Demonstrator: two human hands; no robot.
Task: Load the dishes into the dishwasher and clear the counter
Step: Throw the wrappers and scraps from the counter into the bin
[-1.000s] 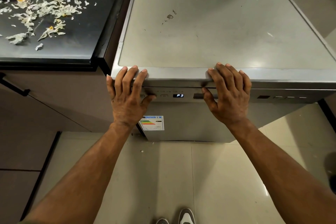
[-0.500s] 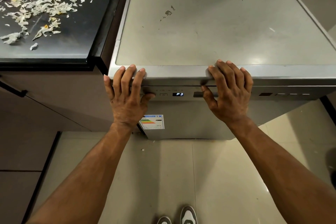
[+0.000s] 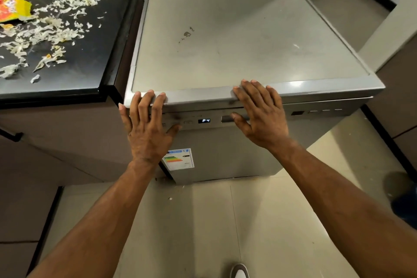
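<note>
At the far left, on the black worktop (image 3: 67, 79), pale scraps (image 3: 45, 31) lie scattered beside a torn yellow-and-red wrapper (image 3: 13, 9). These look light and loose, so I'd judge them better swept or gathered than picked up one by one. Just right of the worktop stands the dishwasher (image 3: 237, 36), its door shut and its flat grey top bare apart from a small stain. The left hand (image 3: 146, 128) rests over the front left lip, fingers (image 3: 144, 106) straight and slightly spread across the edge, thumb down against the control strip. Between the hands the small display (image 3: 204, 121) reads P4. The right hand (image 3: 261, 115) lies over the lip further right, fingers laid flat and a little apart, thumb by the recessed handle (image 3: 228, 119). That handle looks the place to take hold; the door is likely stiff and heavy. No dishes are in view, so loading cannot be judged.
</note>
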